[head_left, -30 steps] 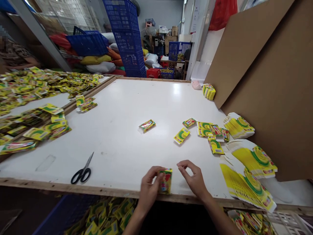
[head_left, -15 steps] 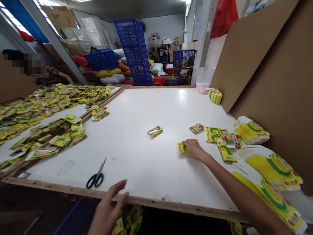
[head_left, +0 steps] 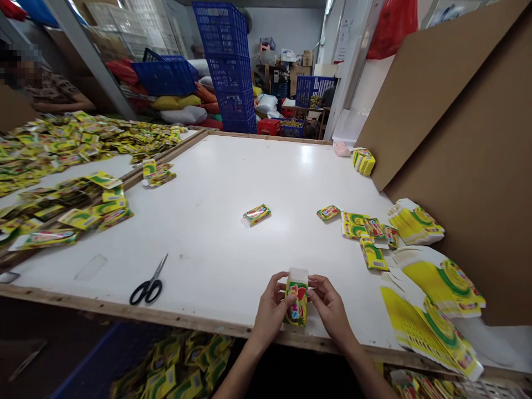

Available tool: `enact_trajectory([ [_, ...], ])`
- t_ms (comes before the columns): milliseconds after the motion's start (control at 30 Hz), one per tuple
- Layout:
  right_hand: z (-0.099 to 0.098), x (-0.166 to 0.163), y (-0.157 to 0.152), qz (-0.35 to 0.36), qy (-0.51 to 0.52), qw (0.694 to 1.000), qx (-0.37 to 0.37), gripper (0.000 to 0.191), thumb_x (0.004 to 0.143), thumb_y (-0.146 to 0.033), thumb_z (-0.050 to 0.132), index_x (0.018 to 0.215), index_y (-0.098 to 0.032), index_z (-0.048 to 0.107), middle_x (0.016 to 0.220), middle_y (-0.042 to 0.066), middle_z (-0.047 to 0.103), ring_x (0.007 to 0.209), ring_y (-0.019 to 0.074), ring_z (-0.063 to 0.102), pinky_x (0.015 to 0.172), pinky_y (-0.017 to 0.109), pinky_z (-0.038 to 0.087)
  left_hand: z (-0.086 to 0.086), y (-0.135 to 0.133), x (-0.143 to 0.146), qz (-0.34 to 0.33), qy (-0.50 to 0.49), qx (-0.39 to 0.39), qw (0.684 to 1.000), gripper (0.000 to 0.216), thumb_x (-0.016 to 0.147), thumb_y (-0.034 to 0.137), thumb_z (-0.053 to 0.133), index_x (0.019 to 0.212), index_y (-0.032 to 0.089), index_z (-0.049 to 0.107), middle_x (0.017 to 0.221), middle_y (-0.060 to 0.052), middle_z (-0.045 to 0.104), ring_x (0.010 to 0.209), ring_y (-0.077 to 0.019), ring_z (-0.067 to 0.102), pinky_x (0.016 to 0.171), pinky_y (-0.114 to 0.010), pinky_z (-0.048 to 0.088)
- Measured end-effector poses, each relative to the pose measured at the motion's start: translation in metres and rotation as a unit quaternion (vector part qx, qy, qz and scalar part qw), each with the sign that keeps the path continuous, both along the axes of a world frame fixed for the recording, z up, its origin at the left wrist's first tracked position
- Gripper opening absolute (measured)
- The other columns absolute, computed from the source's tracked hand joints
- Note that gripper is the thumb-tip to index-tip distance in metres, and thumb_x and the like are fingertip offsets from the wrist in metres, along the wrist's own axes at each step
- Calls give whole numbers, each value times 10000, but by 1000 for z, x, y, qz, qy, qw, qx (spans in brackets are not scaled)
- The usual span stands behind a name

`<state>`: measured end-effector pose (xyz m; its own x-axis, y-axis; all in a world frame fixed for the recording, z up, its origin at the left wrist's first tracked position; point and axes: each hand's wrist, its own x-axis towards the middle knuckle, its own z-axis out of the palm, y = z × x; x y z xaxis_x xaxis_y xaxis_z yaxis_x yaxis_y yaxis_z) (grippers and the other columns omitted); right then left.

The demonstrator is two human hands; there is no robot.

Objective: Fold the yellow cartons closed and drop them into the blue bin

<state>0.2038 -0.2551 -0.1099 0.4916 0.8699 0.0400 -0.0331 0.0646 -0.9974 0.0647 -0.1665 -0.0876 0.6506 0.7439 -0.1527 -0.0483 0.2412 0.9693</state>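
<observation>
My left hand and my right hand both grip a small yellow-green carton near the front edge of the white table. The carton stands upright with its white top flap open. My fingers pinch it from either side. Several flat cartons lie to the right beyond my hands. One folded carton lies alone in the middle.
Black scissors lie at the front left. Stacks of flat yellow carton blanks sit at the right beside brown cardboard sheets. Heaps of cartons cover the left table, where another person sits. A bin of cartons is below.
My right hand took a flat carton from the table and drew it back to the front edge. My left hand rose from below the edge and now grips it too.
</observation>
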Motion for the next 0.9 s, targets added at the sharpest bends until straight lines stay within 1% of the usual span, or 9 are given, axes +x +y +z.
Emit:
enact_trajectory([
  [133,5,1,-2,48,-78,995,-31,255,873,-422,561,965,-195,631,839,49,681,794,195,644,729,306,533,3,0,-1,-52,34,22,998,249,778,338,669,957,172,616,808,-15,636,696,-154,630,622,-242,502],
  [200,10,2,0,55,-122,990,-36,276,884,-434,534,837,-189,652,775,36,664,740,183,620,687,286,519,4,1,2,-37,37,57,997,209,797,348,643,886,160,654,831,-38,661,758,-175,635,682,-264,509],
  [267,12,2,2,37,-141,989,-26,308,892,-440,520,780,-188,656,789,43,660,768,187,617,711,285,512,5,0,6,-6,16,79,997,183,800,330,639,857,159,667,901,-64,677,874,-204,634,779,-295,507],
  [333,11,0,2,-1,-122,992,-13,284,890,-439,526,867,-192,664,851,53,670,819,193,630,743,291,515,5,-1,8,17,-18,73,997,196,788,295,654,940,172,651,952,-69,679,927,-211,630,828,-313,500],
  [433,9,-2,-1,-31,-89,995,-9,268,888,-413,541,1010,-201,650,921,62,688,883,200,648,774,305,527,6,-4,9,20,-26,62,998,262,792,264,651,1041,187,619,924,-57,681,888,-196,638,813,-310,502],
  [567,11,-3,-6,-11,-135,991,-2,206,874,-367,572,887,-211,706,937,71,707,923,222,648,830,350,525,10,-6,7,8,28,108,994,164,810,296,632,882,158,685,912,-79,685,884,-208,633,821,-314,499],
  [633,12,-3,-7,-17,-152,988,3,199,867,-362,580,886,-215,713,930,71,712,907,226,652,813,360,533,11,-7,7,20,42,116,992,171,805,309,638,867,159,691,908,-79,689,877,-208,635,810,-308,501],
  [800,16,-5,-3,-62,-154,986,-30,242,850,-399,592,909,-190,699,874,71,719,796,209,657,698,312,542,10,-8,14,56,58,93,992,175,767,313,676,852,160,684,831,-58,699,786,-189,637,727,-276,502],
  [900,21,-2,3,-59,-146,986,-55,264,849,-424,588,866,-182,691,808,56,717,741,198,646,669,294,524,9,-6,19,67,65,81,992,182,758,327,683,819,155,685,758,-42,692,712,-171,619,662,-254,486],
])
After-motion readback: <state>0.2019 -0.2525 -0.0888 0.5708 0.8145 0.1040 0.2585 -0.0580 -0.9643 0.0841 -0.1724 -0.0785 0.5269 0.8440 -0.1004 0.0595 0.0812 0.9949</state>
